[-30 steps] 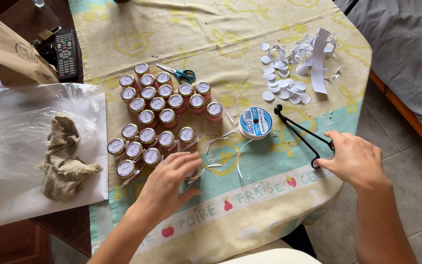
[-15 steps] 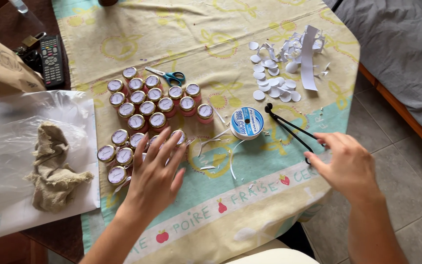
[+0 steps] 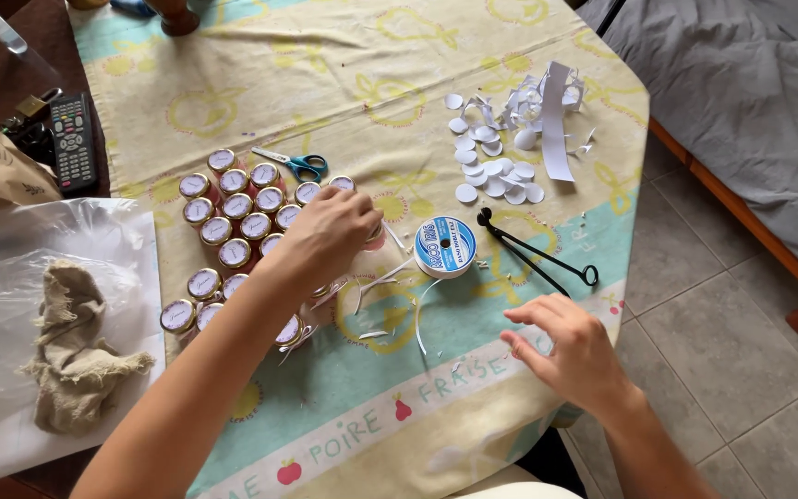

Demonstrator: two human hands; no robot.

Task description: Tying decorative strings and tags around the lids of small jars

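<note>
One tabletop (image 3: 260, 83), covered by a yellow and turquoise cloth printed with fruit, carries all the items. At its left edge lies one clear plastic sheet (image 3: 11, 268) with one crumpled beige rag (image 3: 71, 356) on it. Left of centre stands a cluster of small round jars with white labelled lids (image 3: 233, 229); about eighteen lids are countable, and others are hidden under the arm. The left hand (image 3: 330, 236) rests on the right side of this cluster, its fingers (image 3: 357, 211) curled down over a jar there; whether the jar is gripped cannot be told. The right hand (image 3: 570, 346) hovers near the front edge, fingers loosely spread and holding nothing. Towards the right edge lies one heap of white paper discs and trimmings (image 3: 505, 148), too many to count. One black remote control (image 3: 73, 140) sits at the far left corner. One black long-handled punch tool (image 3: 533, 251) lies just beside one blue and white spool of ribbon (image 3: 445, 247), near centre. One pair of teal-handled scissors (image 3: 296, 164) lies beyond the jars.
</note>
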